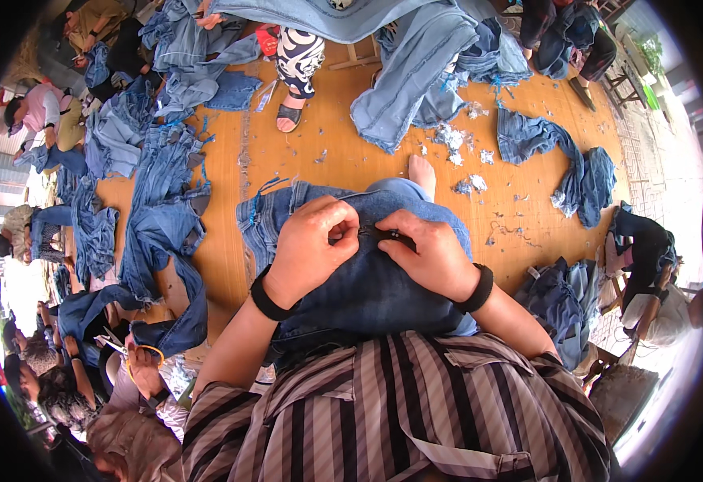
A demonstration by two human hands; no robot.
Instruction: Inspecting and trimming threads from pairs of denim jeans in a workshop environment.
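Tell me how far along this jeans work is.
Done: cut threads and scraps litter the floor mat. In hand: the left hand and right hand pinch a seam on the jeans across the lap, a small dark tool between them. Left: piled jeans alongside.

Heaps of blue jeans [158, 201] line the wooden floor's [343, 161] left edge; pale denim scraps [454, 140] lie near its far right corner.
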